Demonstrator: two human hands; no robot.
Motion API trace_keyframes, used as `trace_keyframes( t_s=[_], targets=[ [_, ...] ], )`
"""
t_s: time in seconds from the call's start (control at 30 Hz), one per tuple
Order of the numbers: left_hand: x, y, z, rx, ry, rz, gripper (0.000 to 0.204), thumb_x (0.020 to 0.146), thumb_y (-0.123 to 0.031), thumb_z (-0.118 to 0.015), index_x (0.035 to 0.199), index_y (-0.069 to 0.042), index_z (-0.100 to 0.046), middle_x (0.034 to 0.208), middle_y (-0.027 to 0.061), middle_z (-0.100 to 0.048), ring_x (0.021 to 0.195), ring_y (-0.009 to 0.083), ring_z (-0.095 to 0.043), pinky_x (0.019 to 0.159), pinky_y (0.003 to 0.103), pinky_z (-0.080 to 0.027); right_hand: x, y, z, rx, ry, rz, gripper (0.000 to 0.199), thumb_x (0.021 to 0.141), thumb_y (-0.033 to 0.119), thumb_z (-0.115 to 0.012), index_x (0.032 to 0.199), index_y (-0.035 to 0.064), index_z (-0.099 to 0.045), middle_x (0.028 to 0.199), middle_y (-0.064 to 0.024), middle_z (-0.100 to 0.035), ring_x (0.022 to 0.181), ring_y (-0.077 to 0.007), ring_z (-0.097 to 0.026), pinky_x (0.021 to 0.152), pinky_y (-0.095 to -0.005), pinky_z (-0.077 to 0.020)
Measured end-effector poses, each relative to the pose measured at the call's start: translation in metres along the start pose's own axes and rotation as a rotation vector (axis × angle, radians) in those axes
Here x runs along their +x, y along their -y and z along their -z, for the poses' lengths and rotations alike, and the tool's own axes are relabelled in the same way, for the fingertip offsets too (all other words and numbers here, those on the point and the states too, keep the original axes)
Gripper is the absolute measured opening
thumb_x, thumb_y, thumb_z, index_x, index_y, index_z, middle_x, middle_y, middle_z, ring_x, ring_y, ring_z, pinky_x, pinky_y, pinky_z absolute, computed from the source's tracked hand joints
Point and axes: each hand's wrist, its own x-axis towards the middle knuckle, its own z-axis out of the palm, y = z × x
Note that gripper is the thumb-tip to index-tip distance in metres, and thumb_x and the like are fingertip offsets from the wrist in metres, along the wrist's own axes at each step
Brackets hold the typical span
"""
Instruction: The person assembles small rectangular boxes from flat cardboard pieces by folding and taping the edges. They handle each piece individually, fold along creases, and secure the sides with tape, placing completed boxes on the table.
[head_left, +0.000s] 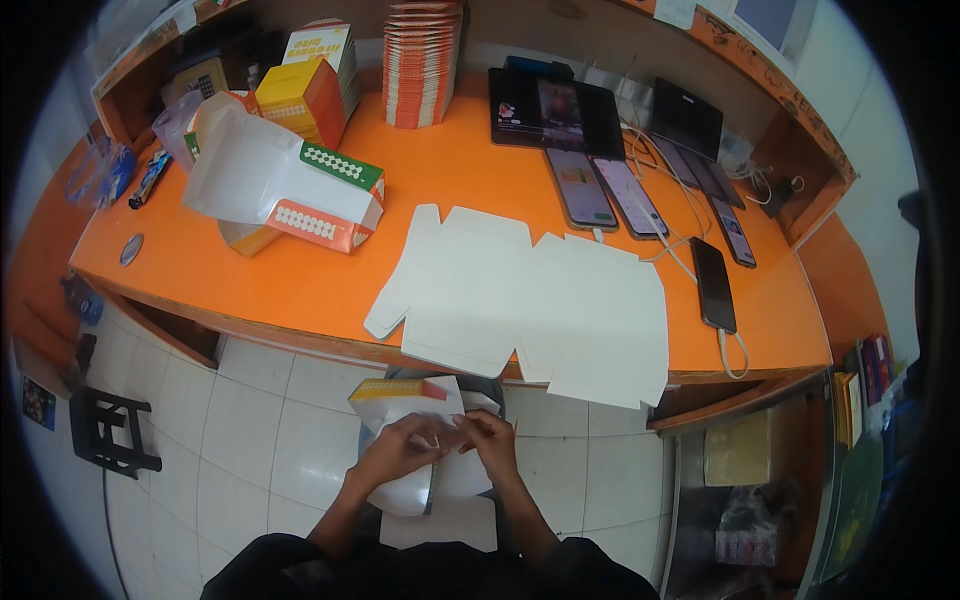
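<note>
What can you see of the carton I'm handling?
The carton looks like thin card: mostly white faces, a yellow and orange-red printed panel at upper left, a dark strip along a lower edge. It is open, partly folded, and nearer you than the orange desk. Your left grip and right grip touch it near its middle, hiding part of it.

Orange desk (225, 275), white tiled floor (250, 440), black stool (95, 428) left.

"Where's room to pass?"

"Along the orange desk (300, 285), between the open box (285, 182) and white card sheets (510, 295)."

"Elsewhere?"

"Cables (643, 135) (a tangle) hamper the right; a held carton (403, 406), the near middle."
</note>
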Motion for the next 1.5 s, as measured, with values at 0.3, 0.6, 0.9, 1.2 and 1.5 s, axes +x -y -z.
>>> trace_keyframes(
  t_s=[0.3,0.6,0.9,1.2,1.5],
  targets=[
    [-0.005,-0.003,-0.016,-0.211,-0.262,0.203,0.025,0.077,-0.004,-0.074,0.098,0.001,-0.061,0.084,0.0067,-0.069,0.081,0.013,-0.067,0.076,0.027,-0.054,-0.019,0.002,-0.005,-0.217,0.06,0.145,0.016,0.082,0.012,-0.071,0.093,-0.0003,-0.071,0.101,-0.0101,-0.069,0.088,-0.0139,-0.065,0.079,-0.0254,-0.0509],
    [-0.008,-0.002,-0.015,-0.331,-0.335,0.306,0.025,0.072,-0.015,-0.08,0.084,0.001,-0.066,0.08,0.0051,-0.07,0.072,0.0102,-0.065,0.07,0.023,-0.051,-0.025,0.014,-0.018,-0.316,0.045,0.282,0.022,0.084,0.013,-0.07,0.102,0.0012,-0.069,0.093,-0.0065,-0.071,0.083,-0.0098,-0.064,0.076,-0.0231,-0.0494],
    [-0.012,0.003,-0.006,-0.276,-0.2,0.255,0.028,0.078,-0.015,-0.076,0.099,-0.001,-0.062,0.092,0.0066,-0.066,0.085,0.0115,-0.063,0.073,0.027,-0.051,-0.013,0.008,-0.004,-0.185,0.265,0.247,0.014,0.082,0.004,-0.069,0.096,0.0012,-0.07,0.108,-0.0095,-0.064,0.097,-0.0172,-0.063,0.088,-0.0289,-0.0497],
    [-0.01,-0.001,-0.012,-0.382,0.04,0.218,0.068,0.077,-0.02,-0.078,0.129,0.003,-0.04,0.125,0.0178,-0.051,0.113,0.0235,-0.055,0.095,0.035,-0.046,-0.015,-0.001,-0.009,-0.3,0.229,0.311,0.046,0.076,-0.006,-0.065,0.114,0.0036,-0.042,0.098,-0.0101,-0.056,0.089,-0.0197,-0.061,0.077,-0.0285,-0.0519],
    [0.002,-0.005,-0.012,0.005,0.048,-0.032,0.071,0.078,-0.011,-0.074,0.137,-0.003,-0.035,0.14,0.0161,-0.036,0.126,0.0293,-0.043,0.102,0.039,-0.042,0.002,-0.017,-0.002,-0.167,0.191,-0.024,0.068,0.078,-0.006,-0.058,0.135,0.0108,-0.024,0.121,-0.0191,-0.055,0.091,-0.017,-0.058,0.074,-0.0277,-0.047]
  ],
)
